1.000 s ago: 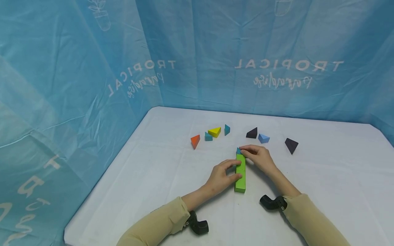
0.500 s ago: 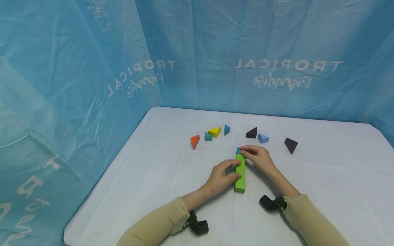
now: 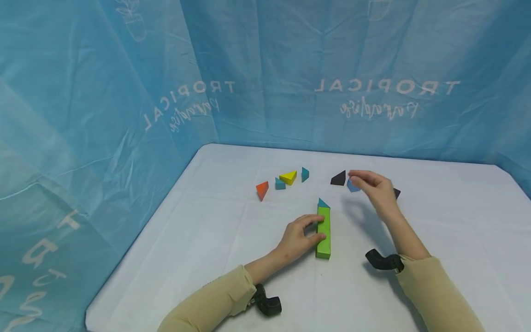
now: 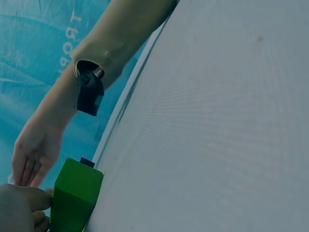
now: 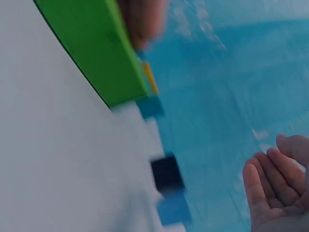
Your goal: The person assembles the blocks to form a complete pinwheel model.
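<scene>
Green blocks point(image 3: 323, 247) lie end to end in a row on the white table. A small teal triangular block point(image 3: 322, 203) sits against the row's far end. My left hand point(image 3: 295, 238) reaches over from the left, with thumb and fingertips resting on top of the row; the left wrist view shows them right at the green block point(image 4: 77, 189). My right hand point(image 3: 376, 190) is raised over the light blue block point(image 3: 352, 186) and partly covers it. In the right wrist view its fingers point(image 5: 277, 179) are loosely bent, and nothing shows between them and the thumb.
At the back left lie an orange block point(image 3: 262, 190), a teal block point(image 3: 280, 183), a yellow block point(image 3: 288, 177) and another teal one. A black block point(image 3: 339, 178) lies left of the light blue block; another point(image 3: 397, 192) is mostly behind my right hand. Blue curtains point(image 3: 332, 120) border the table.
My right hand has let go of the teal triangular block at the row's far end and moved up and right, toward the light blue block. The left hand stays put on the green row.
</scene>
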